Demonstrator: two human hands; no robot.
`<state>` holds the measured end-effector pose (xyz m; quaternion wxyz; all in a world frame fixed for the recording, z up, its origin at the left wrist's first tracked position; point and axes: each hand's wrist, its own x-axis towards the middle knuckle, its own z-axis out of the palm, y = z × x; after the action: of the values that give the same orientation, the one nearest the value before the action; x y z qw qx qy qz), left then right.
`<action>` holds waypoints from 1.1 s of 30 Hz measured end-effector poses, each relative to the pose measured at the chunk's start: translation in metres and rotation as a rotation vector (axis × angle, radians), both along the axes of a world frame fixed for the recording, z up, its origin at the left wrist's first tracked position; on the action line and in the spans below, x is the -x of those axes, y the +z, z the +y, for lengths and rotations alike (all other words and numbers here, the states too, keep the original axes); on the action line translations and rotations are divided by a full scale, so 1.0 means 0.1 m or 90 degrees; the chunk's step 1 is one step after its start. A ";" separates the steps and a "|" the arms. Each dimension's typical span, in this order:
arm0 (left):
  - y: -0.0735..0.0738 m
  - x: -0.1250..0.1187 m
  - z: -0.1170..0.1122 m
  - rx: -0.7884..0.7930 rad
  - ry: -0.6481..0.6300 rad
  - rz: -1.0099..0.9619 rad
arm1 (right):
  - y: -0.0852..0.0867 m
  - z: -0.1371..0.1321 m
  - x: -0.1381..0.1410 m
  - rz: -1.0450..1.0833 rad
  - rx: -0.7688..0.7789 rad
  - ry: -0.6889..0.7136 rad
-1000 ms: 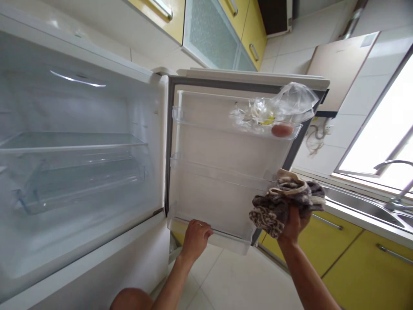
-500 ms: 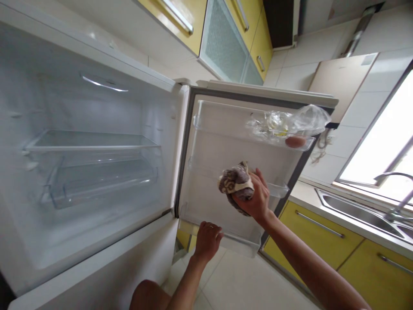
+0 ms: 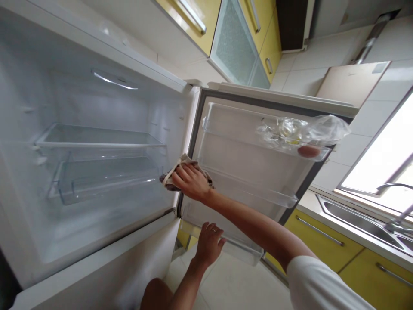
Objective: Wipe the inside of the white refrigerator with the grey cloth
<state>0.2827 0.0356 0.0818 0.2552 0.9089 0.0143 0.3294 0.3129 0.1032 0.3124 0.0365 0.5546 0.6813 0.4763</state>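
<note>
Cloth [image 3: 171,179] grasped by my right hand's [image 3: 191,180] fingers, at the fridge door's [image 3: 248,157] hinge side.
Left hand's [image 3: 209,244] grip: I can't tell; bumping the door could tip out the egg-like item [image 3: 309,150].

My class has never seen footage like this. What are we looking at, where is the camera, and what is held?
There is no machine here, only one person's bare hands. The camera is worn on that person's head, looking forward and down. The right hand holds a bunched cloth near the hinge side of the open fridge door. The left hand is by the door's bottom shelf; whether it touches is hard to tell. On the top shelf are a clear plastic bag and a brownish, egg-shaped thing.
</note>
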 end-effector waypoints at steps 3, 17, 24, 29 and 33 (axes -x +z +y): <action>-0.02 -0.03 -0.02 -0.002 0.006 -0.011 | -0.11 0.26 0.06 -0.002 0.050 -0.190; -0.06 -0.15 -0.08 -0.037 0.053 -0.025 | -0.45 -0.36 -0.44 0.034 0.045 -0.126; -0.08 -0.19 -0.09 -0.050 0.057 0.000 | -0.92 -1.00 -1.20 0.314 -0.268 -0.079; -0.05 -0.23 -0.11 -0.043 0.060 0.004 | -1.15 -1.22 -1.22 0.562 -0.511 0.039; -0.02 -0.23 -0.13 -0.046 0.075 0.008 | -1.16 -1.52 -1.21 0.682 -0.708 0.074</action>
<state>0.3059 0.0227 0.0798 0.2022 0.9172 0.0572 0.3384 0.4334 -0.0489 0.1966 -0.6069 0.6096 0.2946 0.4163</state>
